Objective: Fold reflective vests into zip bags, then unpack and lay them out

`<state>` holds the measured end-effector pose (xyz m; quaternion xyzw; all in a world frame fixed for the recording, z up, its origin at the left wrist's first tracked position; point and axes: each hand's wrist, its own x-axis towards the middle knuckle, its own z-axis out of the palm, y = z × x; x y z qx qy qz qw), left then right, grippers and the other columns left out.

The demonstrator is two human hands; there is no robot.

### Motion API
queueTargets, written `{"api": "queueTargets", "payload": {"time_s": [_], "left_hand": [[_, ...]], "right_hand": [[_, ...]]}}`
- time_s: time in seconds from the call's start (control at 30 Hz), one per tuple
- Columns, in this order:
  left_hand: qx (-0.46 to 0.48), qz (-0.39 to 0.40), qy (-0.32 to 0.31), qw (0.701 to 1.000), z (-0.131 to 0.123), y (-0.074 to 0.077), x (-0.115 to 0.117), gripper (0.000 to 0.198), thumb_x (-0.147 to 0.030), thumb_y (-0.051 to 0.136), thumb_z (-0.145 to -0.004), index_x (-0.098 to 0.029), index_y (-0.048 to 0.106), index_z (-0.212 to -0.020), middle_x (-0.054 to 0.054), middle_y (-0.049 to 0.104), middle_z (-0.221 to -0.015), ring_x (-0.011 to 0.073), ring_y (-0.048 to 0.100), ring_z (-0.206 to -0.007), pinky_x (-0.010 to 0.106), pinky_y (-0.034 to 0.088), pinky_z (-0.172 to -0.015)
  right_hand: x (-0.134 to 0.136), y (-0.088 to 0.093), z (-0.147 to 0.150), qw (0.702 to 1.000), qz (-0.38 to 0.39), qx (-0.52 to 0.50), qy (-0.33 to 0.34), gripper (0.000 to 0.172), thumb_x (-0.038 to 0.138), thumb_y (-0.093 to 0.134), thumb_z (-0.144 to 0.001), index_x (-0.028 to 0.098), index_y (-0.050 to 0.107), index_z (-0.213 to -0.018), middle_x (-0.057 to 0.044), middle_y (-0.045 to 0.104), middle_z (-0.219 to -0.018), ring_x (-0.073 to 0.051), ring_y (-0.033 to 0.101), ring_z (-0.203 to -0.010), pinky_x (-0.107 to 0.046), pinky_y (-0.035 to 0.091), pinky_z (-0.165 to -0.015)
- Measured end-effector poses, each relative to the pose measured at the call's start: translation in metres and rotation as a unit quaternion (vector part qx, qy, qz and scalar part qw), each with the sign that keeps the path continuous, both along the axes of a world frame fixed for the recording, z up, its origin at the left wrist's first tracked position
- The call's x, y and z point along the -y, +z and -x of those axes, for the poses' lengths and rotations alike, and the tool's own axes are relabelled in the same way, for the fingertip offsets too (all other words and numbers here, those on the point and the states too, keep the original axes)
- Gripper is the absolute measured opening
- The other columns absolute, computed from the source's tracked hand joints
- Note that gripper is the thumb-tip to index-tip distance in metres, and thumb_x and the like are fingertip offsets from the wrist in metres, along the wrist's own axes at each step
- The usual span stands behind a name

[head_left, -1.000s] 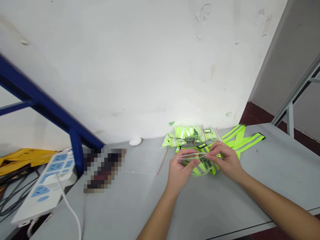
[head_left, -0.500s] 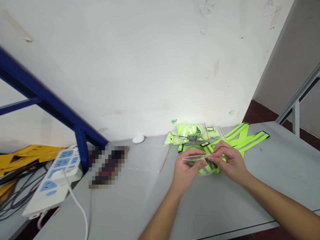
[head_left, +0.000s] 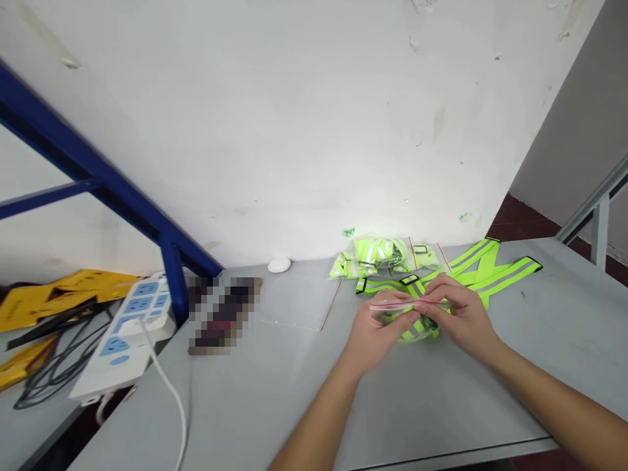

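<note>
We seem to be at the sealing step: our left hand [head_left: 371,335] and right hand [head_left: 466,320] meet at the mouth of a clear zip bag [head_left: 413,335], and the work looks like pressing its red-lined strip [head_left: 392,305] together. Our left thumb and fingers are clamped on one end of the mouth, our right thumb and fingertips on the strip just beside them. The next move, we judge, calls for a firm pinch run along the whole strip — a gap left at one end could let it spring open.

The bag is held in front of us over the grey table [head_left: 235,405], near the loose lime straps [head_left: 505,279]; whether its bottom touches the table we cannot tell. It is clear and bulges below our thumbs, with lime-and-silver webbing coiled inside — part of it dark, too hidden to name. The strip is nearly straight, and we cannot tell how much is closed.
</note>
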<state>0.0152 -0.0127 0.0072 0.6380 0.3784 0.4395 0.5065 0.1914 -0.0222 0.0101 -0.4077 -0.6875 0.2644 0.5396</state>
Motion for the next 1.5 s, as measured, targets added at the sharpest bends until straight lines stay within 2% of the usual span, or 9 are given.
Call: {"api": "queueTargets", "payload": {"time_s": [0.13, 0.3, 0.57, 0.93, 1.07, 1.17, 1.27, 1.37, 1.5], "left_hand": [[-0.009, -0.021, 0.006, 1.000, 0.001, -0.001, -0.002, 0.021, -0.038, 0.068, -0.080, -0.019, 0.073, -0.076, 0.006, 0.070, -0.089, 0.0222, 0.063, -0.089, 0.034, 0.051, -0.078], [-0.024, -0.037, 0.027, 0.999, -0.002, 0.000, -0.001, 0.018, -0.036, 0.070, -0.079, -0.020, 0.074, -0.083, 0.006, 0.071, -0.091, 0.0235, 0.063, -0.092, 0.035, 0.052, -0.079], [-0.033, -0.035, 0.001, 0.999, -0.004, 0.000, 0.001, 0.010, -0.029, 0.070, -0.078, -0.021, 0.072, -0.083, 0.005, 0.070, -0.090, 0.0231, 0.063, -0.096, 0.034, 0.051, -0.084], [-0.013, -0.024, 0.013, 1.000, -0.010, -0.007, 0.008, 0.025, -0.033, 0.075, -0.074, -0.021, 0.061, -0.091, 0.004, 0.065, -0.095, 0.0193, 0.063, -0.089, 0.032, 0.051, -0.078], [0.037, -0.140, 0.079, 0.986, -0.010, -0.012, 0.007, 0.037, -0.028, 0.074, -0.077, -0.024, 0.052, -0.106, 0.006, 0.060, -0.108, 0.0213, 0.059, -0.106, 0.038, 0.049, -0.091], [0.030, -0.307, 0.162, 0.937, -0.005, -0.014, 0.000, 0.045, -0.020, 0.072, -0.079, -0.026, 0.045, -0.115, 0.005, 0.058, -0.106, 0.0210, 0.057, -0.108, 0.042, 0.048, -0.093], [-0.079, -0.424, 0.161, 0.888, 0.002, -0.011, -0.004, 0.039, -0.016, 0.065, -0.084, -0.027, 0.047, -0.116, 0.005, 0.057, -0.106, 0.0176, 0.060, -0.096, 0.036, 0.053, -0.083], [-0.144, -0.456, 0.159, 0.864, 0.004, -0.009, -0.005, 0.031, -0.016, 0.062, -0.087, -0.027, 0.049, -0.112, 0.004, 0.056, -0.101, 0.0157, 0.061, -0.089, 0.033, 0.054, -0.077], [-0.140, -0.476, 0.184, 0.848, 0.004, -0.010, -0.005, 0.035, -0.018, 0.067, -0.084, -0.025, 0.046, -0.111, 0.005, 0.055, -0.103, 0.0171, 0.060, -0.093, 0.035, 0.054, -0.079]], "right_hand": [[-0.003, 0.001, -0.001, 1.000, 0.013, 0.003, 0.011, 0.009, 0.031, 0.069, -0.083, 0.024, 0.072, -0.077, -0.003, 0.063, -0.079, -0.016, 0.061, -0.072, -0.031, 0.052, -0.065], [-0.005, 0.004, -0.004, 0.999, 0.009, 0.019, 0.035, 0.007, 0.031, 0.074, -0.079, 0.026, 0.074, -0.084, -0.004, 0.065, -0.085, -0.018, 0.063, -0.079, -0.032, 0.053, -0.068], [-0.002, 0.003, -0.004, 0.998, -0.033, 0.051, 0.008, 0.005, 0.029, 0.070, -0.082, 0.025, 0.072, -0.079, -0.004, 0.063, -0.079, -0.018, 0.061, -0.075, -0.033, 0.051, -0.067], [0.001, 0.011, -0.003, 0.994, -0.052, 0.092, -0.007, 0.008, 0.028, 0.071, -0.081, 0.028, 0.074, -0.073, -0.001, 0.066, -0.072, -0.018, 0.061, -0.068, -0.037, 0.049, -0.069], [-0.004, 0.007, -0.006, 0.996, -0.047, 0.063, -0.032, 0.009, 0.033, 0.075, -0.078, 0.027, 0.073, -0.071, -0.002, 0.067, -0.070, -0.018, 0.062, -0.068, -0.034, 0.049, -0.063], [-0.007, 0.006, -0.008, 0.995, -0.063, 0.053, -0.059, 0.009, 0.035, 0.076, -0.076, 0.027, 0.072, -0.076, -0.002, 0.068, -0.072, -0.019, 0.061, -0.070, -0.033, 0.048, -0.063], [-0.007, 0.006, -0.008, 0.991, -0.086, 0.068, -0.083, 0.009, 0.035, 0.074, -0.078, 0.027, 0.070, -0.081, -0.001, 0.068, -0.072, -0.019, 0.060, -0.069, -0.035, 0.047, -0.066], [-0.007, 0.005, -0.007, 0.987, -0.111, 0.081, -0.082, 0.008, 0.032, 0.070, -0.082, 0.027, 0.068, -0.078, -0.001, 0.067, -0.069, -0.019, 0.059, -0.066, -0.037, 0.046, -0.069], [-0.007, 0.002, -0.007, 0.985, -0.125, 0.088, -0.079, 0.008, 0.031, 0.069, -0.083, 0.027, 0.067, -0.076, 0.000, 0.067, -0.067, -0.018, 0.058, -0.063, -0.038, 0.044, -0.071]]}}
